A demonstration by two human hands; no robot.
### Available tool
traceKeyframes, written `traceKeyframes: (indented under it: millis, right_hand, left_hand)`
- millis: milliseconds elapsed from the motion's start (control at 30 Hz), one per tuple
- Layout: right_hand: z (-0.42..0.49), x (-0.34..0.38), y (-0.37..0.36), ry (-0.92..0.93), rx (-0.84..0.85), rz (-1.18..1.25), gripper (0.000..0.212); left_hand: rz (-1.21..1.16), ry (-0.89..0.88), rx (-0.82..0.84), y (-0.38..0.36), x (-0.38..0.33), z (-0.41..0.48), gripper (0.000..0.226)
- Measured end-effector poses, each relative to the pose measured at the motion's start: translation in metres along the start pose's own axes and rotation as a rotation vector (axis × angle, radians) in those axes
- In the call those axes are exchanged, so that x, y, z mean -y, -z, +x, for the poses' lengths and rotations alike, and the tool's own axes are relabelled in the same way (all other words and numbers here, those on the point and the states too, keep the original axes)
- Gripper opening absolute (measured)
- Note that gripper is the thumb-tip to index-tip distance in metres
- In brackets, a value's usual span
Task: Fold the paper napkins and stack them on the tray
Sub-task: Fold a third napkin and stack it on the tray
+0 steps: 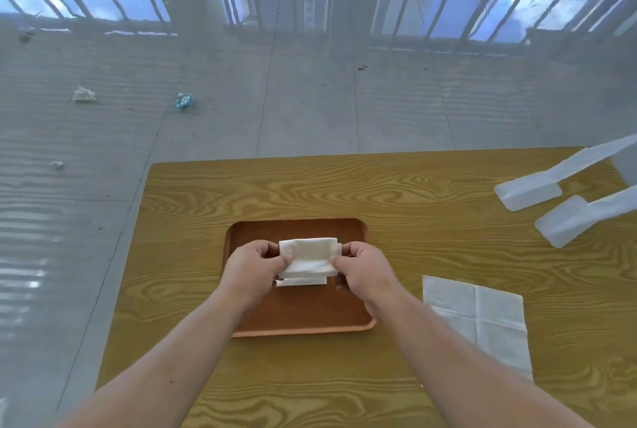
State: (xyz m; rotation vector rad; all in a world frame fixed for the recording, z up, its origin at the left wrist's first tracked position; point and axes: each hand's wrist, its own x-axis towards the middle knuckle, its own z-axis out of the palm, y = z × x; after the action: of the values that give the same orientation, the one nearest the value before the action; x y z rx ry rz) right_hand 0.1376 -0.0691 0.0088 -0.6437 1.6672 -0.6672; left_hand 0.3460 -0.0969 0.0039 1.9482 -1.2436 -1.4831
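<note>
Both hands, left hand (253,264) and right hand (363,267), pinching a folded napkin (307,255) over the brown tray (303,315) with another folded napkin (300,281) inside

Head view looks steeply down, close over the table (379,193) and floor (138,117) beyond

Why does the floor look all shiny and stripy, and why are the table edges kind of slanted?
In the head view, the glossy floor mirrors bright barred windows and sky, so it shows glare and stripes; the wide-angle lens makes the table edges splay outward; the hands and folded napkin are evenly lit, with only soft shadows.
</note>
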Motion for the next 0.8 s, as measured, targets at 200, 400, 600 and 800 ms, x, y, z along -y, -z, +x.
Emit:
traceKeyframes:
  millis: [200,400,600,800]
  right_hand:
    - [0.027,-0.021,-0.019,0.105,-0.045,-0.285,0.004]
    - [0.022,-0.033,-0.022,0.456,-0.212,-0.738,0.027]
    - [0.008,-0.051,-0.024,0.687,0.109,-1.185,0.055]
    - [0.010,-0.070,-0.026,0.547,0.201,-1.267,0.066]
  left_hand:
    - [0.214,0.010,-0.070,-0.001,0.041,0.020,0.030]
    - [0.463,-0.201,-0.187,-0.008,0.047,0.012,0.030]
    - [0.977,-0.593,0.116,-0.014,0.047,-0.005,0.057]
    - [1.066,-0.453,0.273,-0.014,0.052,0.000,0.067]
